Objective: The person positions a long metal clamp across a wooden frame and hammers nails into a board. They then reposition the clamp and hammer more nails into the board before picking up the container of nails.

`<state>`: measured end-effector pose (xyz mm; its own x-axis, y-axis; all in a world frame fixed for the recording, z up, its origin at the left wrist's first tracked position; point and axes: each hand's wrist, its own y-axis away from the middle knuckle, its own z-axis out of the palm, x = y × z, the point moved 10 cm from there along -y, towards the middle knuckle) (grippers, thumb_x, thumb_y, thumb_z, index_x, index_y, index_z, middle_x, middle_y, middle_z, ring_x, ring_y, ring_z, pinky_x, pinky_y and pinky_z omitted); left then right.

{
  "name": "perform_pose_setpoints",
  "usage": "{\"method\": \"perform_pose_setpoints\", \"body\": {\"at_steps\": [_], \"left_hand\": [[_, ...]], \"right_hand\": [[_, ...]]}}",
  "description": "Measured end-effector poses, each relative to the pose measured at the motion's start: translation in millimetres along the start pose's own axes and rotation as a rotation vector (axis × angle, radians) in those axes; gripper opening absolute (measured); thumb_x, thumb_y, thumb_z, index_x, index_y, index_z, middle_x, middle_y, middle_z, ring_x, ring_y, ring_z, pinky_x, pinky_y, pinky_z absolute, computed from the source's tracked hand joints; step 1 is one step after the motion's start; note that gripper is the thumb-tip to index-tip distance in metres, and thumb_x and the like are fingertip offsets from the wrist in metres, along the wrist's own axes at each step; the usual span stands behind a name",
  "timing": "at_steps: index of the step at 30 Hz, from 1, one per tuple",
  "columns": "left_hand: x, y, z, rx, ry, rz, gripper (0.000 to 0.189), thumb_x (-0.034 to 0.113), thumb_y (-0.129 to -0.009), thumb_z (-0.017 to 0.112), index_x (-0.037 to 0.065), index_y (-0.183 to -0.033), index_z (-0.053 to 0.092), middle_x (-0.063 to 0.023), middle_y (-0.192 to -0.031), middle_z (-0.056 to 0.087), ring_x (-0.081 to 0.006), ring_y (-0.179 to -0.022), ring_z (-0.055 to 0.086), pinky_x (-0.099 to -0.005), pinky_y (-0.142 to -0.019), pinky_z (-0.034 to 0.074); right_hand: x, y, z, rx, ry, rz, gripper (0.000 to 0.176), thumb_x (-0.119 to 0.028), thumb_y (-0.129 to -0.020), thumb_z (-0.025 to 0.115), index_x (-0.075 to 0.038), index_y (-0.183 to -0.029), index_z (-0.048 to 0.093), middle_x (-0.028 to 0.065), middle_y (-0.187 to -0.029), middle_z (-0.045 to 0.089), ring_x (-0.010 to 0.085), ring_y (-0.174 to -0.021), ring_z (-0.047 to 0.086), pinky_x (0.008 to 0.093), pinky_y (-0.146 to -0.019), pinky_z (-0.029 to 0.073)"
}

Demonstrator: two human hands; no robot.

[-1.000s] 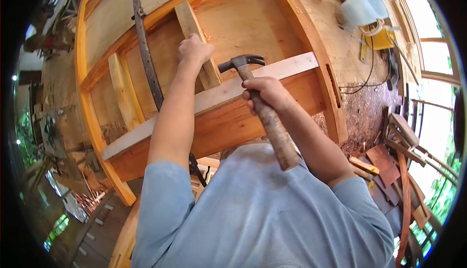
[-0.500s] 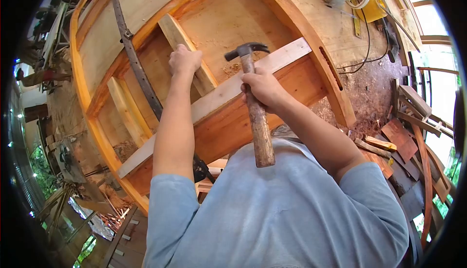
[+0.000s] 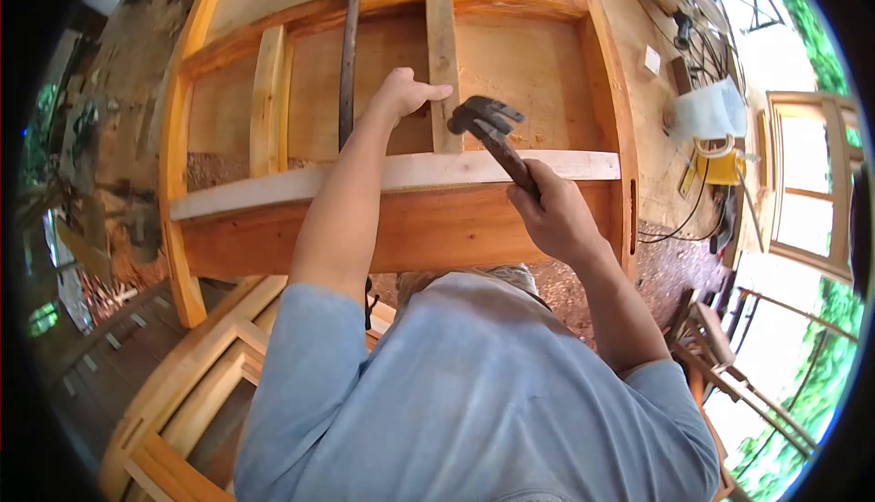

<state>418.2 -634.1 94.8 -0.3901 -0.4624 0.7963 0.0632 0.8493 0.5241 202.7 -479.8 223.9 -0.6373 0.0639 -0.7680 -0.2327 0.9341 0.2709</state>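
My right hand (image 3: 558, 213) is closed around the wooden handle of a claw hammer (image 3: 492, 128). The dark hammer head is raised over the frame, close to a short wooden crosspiece (image 3: 444, 74). My left hand (image 3: 407, 97) is at the left side of that crosspiece, its thumb lying across the wood and its fingers curled, partly hidden. Both forearms pass above a pale wooden strip (image 3: 437, 170) along the near side of the large orange-brown wooden frame (image 3: 383, 233). Thin panelling backs the frame.
A dark metal bar clamp (image 3: 351, 46) crosses the frame left of my left hand. To the right stand a whitish plastic container (image 3: 706, 110) and a yellow object (image 3: 725, 169) with black cables. Another wooden frame (image 3: 173, 402) lies at lower left.
The view has turned, so the frame now lies nearly level. The hammer has tilted, with its head swung toward the upper left. My left hand stays at the crosspiece, thumb now extended over it.
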Motion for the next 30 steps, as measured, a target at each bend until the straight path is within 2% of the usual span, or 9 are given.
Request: {"method": "perform_pose_setpoints", "body": {"at_steps": [3,5,9,11,14,21,23,24,30], "left_hand": [[-19.9,-17.8,-10.1,0.110,0.014,0.042,0.090,0.035,-0.068,0.089,-0.023,-0.125,0.049,-0.0286,-0.109,0.064,-0.0263,-0.087,0.069,-0.0370,-0.071,0.056],[-26.9,-28.8,-10.0,0.128,-0.134,0.082,0.101,0.043,-0.064,0.090,-0.021,-0.129,0.047,-0.0337,-0.125,0.059,-0.0336,-0.111,0.064,-0.0386,-0.091,0.053],[-29.8,-19.6,-9.6,0.137,-0.055,0.029,0.101,0.048,-0.062,0.090,-0.018,-0.128,0.051,-0.0324,-0.128,0.059,-0.0355,-0.119,0.060,-0.0379,-0.099,0.048],[-26.6,-20.7,-7.6,0.104,-0.123,0.015,0.099,0.049,-0.062,0.089,-0.017,-0.126,0.053,-0.0312,-0.125,0.061,-0.0349,-0.116,0.062,-0.0372,-0.098,0.049],[-12.5,-14.7,-14.1,0.176,-0.188,0.069,0.095,0.047,-0.061,0.090,-0.017,-0.122,0.055,-0.0306,-0.119,0.063,-0.0344,-0.108,0.066,-0.0374,-0.092,0.052],[-19.0,-14.5,-14.7,0.213,-0.231,0.081,0.101,0.050,-0.062,0.089,-0.018,-0.127,0.053,-0.0339,-0.127,0.059,-0.0368,-0.120,0.060,-0.0382,-0.100,0.048],[-19.5,-18.0,-14.1,0.197,-0.229,0.072,0.103,0.050,-0.061,0.089,-0.018,-0.129,0.052,-0.0343,-0.129,0.057,-0.0369,-0.122,0.058,-0.0379,-0.102,0.046],[-14.9,-13.3,-17.5,0.203,-0.226,0.075,0.103,0.050,-0.061,0.089,-0.018,-0.129,0.052,-0.0343,-0.129,0.057,-0.0369,-0.122,0.058,-0.0379,-0.102,0.046],[-12.4,11.8,-13.5,0.340,-0.203,0.138,0.075,0.050,-0.070,0.081,-0.013,-0.107,0.064,-0.0331,-0.109,0.065,-0.0384,-0.102,0.067,-0.0413,-0.087,0.054]], "right_hand": [[-50.7,13.8,-17.1,0.162,0.008,-0.139,0.021,-0.015,-0.095,0.062,0.000,-0.107,0.057,0.0231,-0.076,0.061,0.0392,-0.073,0.063,0.0413,-0.066,0.049],[-50.4,24.4,-23.0,0.223,-0.031,-0.139,0.027,-0.012,-0.095,0.064,0.006,-0.113,0.057,0.0213,-0.079,0.063,0.0272,-0.073,0.065,0.0338,-0.068,0.051],[-29.3,12.4,0.2,0.317,0.096,-0.419,0.032,-0.006,-0.092,0.064,0.005,-0.119,0.053,0.0225,-0.091,0.066,0.0392,-0.084,0.066,0.0407,-0.073,0.051],[24.8,-23.2,40.1,-0.043,0.410,-0.034,0.021,-0.012,-0.094,0.061,0.002,-0.109,0.054,0.0268,-0.088,0.065,0.0471,-0.087,0.063,0.0451,-0.073,0.050],[7.5,-31.5,25.6,-0.056,0.377,0.043,0.021,-0.019,-0.097,0.059,0.000,-0.102,0.053,0.0290,-0.085,0.064,0.0496,-0.086,0.062,0.0472,-0.071,0.049],[-56.7,4.6,-7.7,0.286,0.051,-0.377,0.023,-0.014,-0.096,0.059,0.003,-0.111,0.053,0.0269,-0.079,0.064,0.0428,-0.072,0.065,0.0454,-0.063,0.050],[-13.0,-17.7,22.1,0.118,0.363,-0.304,0.024,-0.018,-0.097,0.057,0.003,-0.108,0.051,0.0301,-0.080,0.063,0.0485,-0.077,0.063,0.0527,-0.066,0.049],[30.0,-34.9,38.9,-0.124,0.473,-0.016,0.026,-0.024,-0.098,0.055,0.002,-0.103,0.049,0.0322,-0.084,0.063,0.0522,-0.085,0.060,0.0579,-0.071,0.046],[40.7,-45.5,25.0,-0.145,0.392,0.061,0.032,-0.030,-0.096,0.058,0.002,-0.101,0.053,0.0291,-0.088,0.065,0.0490,-0.086,0.062,0.0522,-0.074,0.047]]}}
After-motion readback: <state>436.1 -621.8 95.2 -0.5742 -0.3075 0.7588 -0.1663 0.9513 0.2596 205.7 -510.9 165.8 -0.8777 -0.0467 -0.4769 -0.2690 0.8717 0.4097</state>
